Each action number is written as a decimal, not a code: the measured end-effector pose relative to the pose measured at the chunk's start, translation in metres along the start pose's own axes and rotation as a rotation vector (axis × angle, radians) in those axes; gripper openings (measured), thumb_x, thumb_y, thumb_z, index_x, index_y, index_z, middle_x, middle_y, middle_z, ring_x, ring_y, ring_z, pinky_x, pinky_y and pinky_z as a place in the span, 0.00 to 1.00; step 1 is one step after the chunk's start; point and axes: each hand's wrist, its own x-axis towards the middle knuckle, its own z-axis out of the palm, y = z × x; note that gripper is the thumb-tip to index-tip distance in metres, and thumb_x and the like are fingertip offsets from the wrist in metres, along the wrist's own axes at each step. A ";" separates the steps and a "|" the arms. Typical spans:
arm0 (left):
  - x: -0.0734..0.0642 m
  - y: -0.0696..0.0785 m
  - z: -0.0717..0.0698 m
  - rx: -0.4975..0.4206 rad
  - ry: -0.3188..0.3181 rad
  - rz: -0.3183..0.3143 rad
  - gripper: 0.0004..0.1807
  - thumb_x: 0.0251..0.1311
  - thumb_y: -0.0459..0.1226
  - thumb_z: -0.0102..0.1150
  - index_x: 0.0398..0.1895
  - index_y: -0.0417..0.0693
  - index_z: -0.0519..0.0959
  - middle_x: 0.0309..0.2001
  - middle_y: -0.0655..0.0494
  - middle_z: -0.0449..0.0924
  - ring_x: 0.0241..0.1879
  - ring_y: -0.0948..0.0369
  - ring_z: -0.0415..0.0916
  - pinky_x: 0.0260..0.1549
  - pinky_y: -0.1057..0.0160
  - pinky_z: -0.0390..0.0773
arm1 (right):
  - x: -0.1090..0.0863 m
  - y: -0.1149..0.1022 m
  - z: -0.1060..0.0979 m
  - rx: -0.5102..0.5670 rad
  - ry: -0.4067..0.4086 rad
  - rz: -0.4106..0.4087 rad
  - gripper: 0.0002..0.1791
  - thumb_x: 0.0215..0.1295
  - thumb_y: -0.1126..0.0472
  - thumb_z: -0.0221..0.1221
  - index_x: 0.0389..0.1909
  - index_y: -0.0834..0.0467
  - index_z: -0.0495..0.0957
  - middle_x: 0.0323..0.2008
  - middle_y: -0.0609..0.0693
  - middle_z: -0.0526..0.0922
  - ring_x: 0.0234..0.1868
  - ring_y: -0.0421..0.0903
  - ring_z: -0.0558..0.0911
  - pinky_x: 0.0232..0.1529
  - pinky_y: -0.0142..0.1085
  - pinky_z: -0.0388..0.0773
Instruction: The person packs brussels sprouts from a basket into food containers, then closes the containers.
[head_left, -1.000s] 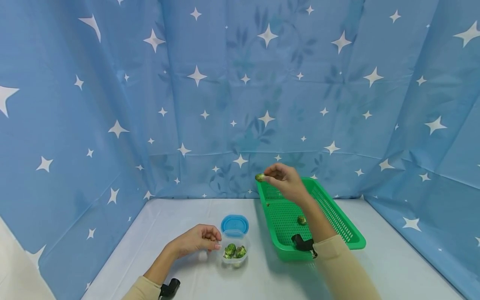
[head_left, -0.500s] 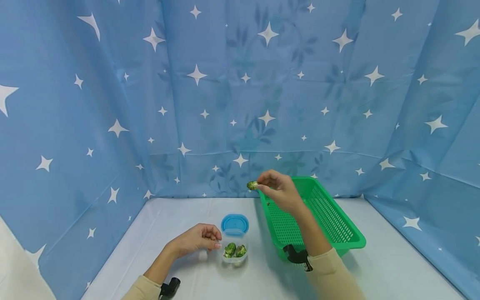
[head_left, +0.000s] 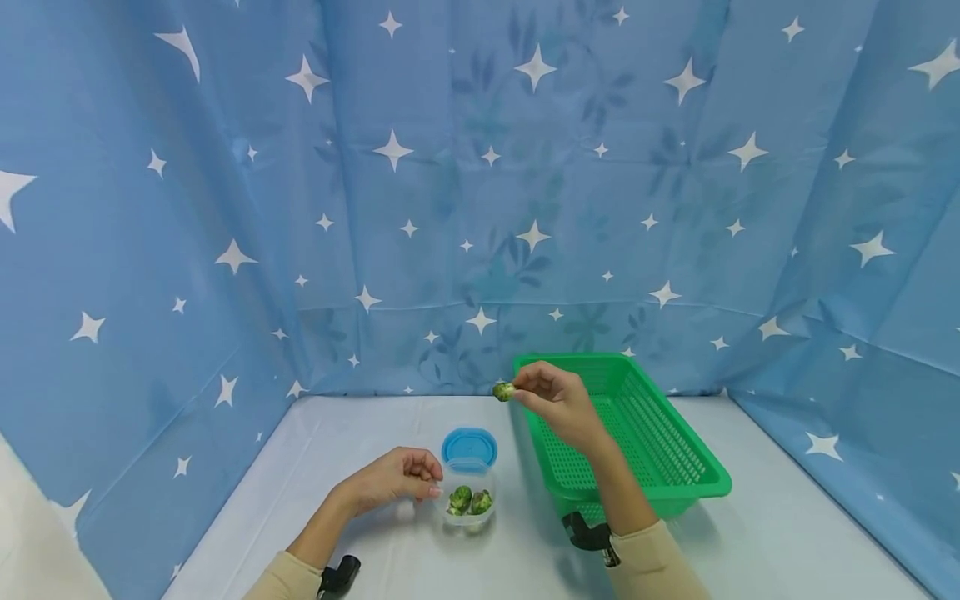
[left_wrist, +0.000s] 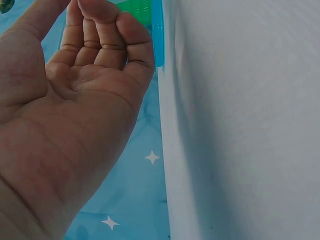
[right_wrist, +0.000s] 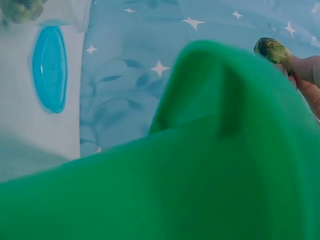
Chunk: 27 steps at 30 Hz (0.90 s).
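My right hand pinches a Brussels sprout between thumb and fingertips, raised over the near-left side of a green plastic basket. The sprout also shows in the right wrist view, its leafy end pointing away from the fingers. My left hand is at the left rim of a small clear plastic container, thumb and curled fingers holding that rim. Several Brussels sprouts lie inside the container. In the left wrist view the left hand shows its palm, fingers bent.
A blue lid lies behind the container on the white-covered table. The basket wall fills the lower part of the right wrist view. A blue star-patterned curtain closes off the back and sides.
My right hand has moved left and lower with the sprout, from over the basket toward the container side. The left hand and container have stayed put.
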 end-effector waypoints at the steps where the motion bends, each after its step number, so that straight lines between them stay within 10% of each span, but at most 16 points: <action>1: 0.000 0.000 0.000 0.002 -0.002 0.002 0.19 0.67 0.35 0.68 0.52 0.29 0.77 0.36 0.58 0.82 0.34 0.63 0.77 0.36 0.61 0.80 | 0.000 0.001 0.000 0.001 0.002 0.004 0.05 0.71 0.71 0.63 0.46 0.65 0.82 0.38 0.69 0.83 0.35 0.40 0.84 0.37 0.35 0.83; 27: 0.000 -0.002 -0.001 -0.006 0.004 -0.002 0.20 0.66 0.36 0.69 0.52 0.30 0.77 0.35 0.57 0.81 0.33 0.63 0.77 0.35 0.62 0.80 | -0.001 0.014 0.020 0.011 -0.090 0.073 0.06 0.71 0.68 0.64 0.46 0.62 0.83 0.41 0.62 0.85 0.38 0.40 0.86 0.40 0.35 0.85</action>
